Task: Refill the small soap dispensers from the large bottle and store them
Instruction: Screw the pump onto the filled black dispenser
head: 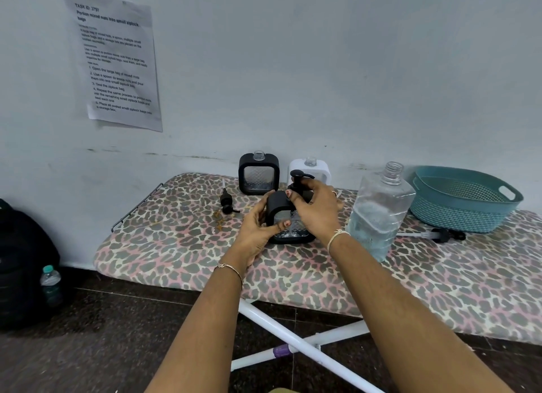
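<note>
We see the ironing board [308,275], covered in leopard-print cloth, standing against a pale wall, and we take it as our landmark. On the wall above the board's left end hangs a printed sheet [113,61]; its heading reads "TASK ID: 3797" and "Portion mixed nuts into small ziplock bags", with numbered steps beneath, among them "Open the large bag of mixed nuts" and "Seal the ziplock bag". At the board's far right end sits a teal basket [463,200] with perforated sides. Just left of the basket stands the large bottle [378,213], clear, uncapped, part full of pale liquid, with no label we can read. On the floor left of the board rests a dark bag [23,263] with a small water bottle [51,285] beside it, its label too blurred to read. At the board's back edge stand a black-framed dispenser [258,174] and a white-framed dispenser [311,171], both with open necks. Near the board's middle, our left hand [258,231] grasps the side of a third black dispenser [289,219], while our right hand [316,207] is closed around its pump head [299,179] at the neck. A loose black pump [226,201] lies on the board left of the dispensers, and another pump [437,234] lies in front of the basket.
</note>
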A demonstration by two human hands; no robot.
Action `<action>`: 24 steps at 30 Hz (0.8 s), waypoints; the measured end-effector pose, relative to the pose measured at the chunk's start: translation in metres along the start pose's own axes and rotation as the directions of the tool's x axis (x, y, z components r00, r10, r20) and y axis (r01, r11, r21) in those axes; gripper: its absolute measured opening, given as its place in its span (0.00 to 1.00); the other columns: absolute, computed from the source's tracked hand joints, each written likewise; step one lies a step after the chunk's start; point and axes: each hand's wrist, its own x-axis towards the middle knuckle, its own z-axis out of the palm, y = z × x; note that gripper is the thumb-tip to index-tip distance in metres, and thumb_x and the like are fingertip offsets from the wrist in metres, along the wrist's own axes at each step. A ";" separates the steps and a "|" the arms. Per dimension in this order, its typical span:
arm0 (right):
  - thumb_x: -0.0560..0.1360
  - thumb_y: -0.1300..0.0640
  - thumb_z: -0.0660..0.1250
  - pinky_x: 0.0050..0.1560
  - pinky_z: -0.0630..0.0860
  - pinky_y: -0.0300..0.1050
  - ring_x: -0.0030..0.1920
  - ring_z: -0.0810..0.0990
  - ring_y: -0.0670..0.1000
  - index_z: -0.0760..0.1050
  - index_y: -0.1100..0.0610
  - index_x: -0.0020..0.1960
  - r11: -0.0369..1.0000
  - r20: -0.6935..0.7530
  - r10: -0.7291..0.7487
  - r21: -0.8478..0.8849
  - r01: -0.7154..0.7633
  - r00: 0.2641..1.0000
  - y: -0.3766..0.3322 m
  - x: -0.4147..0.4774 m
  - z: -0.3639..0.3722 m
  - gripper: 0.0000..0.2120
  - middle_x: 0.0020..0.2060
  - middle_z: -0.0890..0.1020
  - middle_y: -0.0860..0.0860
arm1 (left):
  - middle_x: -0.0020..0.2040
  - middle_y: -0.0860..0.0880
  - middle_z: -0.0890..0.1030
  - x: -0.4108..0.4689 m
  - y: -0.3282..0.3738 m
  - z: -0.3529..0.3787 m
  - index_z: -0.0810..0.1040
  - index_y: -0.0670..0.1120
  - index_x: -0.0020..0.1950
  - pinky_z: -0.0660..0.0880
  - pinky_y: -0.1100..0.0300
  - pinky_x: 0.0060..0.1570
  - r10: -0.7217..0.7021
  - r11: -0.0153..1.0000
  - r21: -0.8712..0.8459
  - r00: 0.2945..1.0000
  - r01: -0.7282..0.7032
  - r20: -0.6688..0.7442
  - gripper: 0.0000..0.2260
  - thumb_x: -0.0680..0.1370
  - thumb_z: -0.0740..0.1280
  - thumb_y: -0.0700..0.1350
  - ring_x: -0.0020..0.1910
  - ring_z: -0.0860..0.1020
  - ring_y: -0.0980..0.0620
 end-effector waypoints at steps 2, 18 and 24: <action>0.72 0.43 0.69 0.67 0.61 0.57 0.62 0.72 0.50 0.77 0.48 0.62 0.996 -0.043 0.004 -0.088 -0.008 0.999 -0.004 -0.002 0.000 0.20 0.57 0.79 0.47 | 0.63 0.44 0.78 0.000 0.000 0.001 0.65 0.46 0.74 0.77 0.66 0.52 0.003 1.000 0.014 1.000 -0.003 -0.001 0.35 0.70 0.72 0.30 0.59 0.77 0.54; 0.61 0.32 0.69 0.60 0.69 0.57 0.50 0.81 0.48 0.82 0.43 0.49 0.990 -0.072 -0.019 -0.138 0.008 0.997 -0.002 0.004 -0.009 0.22 0.44 0.85 0.41 | 0.57 0.51 0.78 -0.003 0.002 0.005 0.66 0.44 0.72 0.77 0.65 0.54 0.035 0.996 0.081 0.998 -0.030 -0.059 0.33 0.70 0.73 0.31 0.53 0.78 0.61; 0.64 0.33 0.72 0.61 0.63 0.53 0.54 0.78 0.50 0.82 0.44 0.51 0.923 -0.253 -0.038 -0.380 -0.063 0.967 -0.020 -0.011 -0.010 0.22 0.44 0.84 0.45 | 0.58 0.49 0.77 -0.003 0.000 0.008 0.68 0.45 0.69 0.76 0.70 0.49 0.084 0.991 0.114 0.993 -0.074 -0.084 0.31 0.70 0.73 0.30 0.52 0.77 0.60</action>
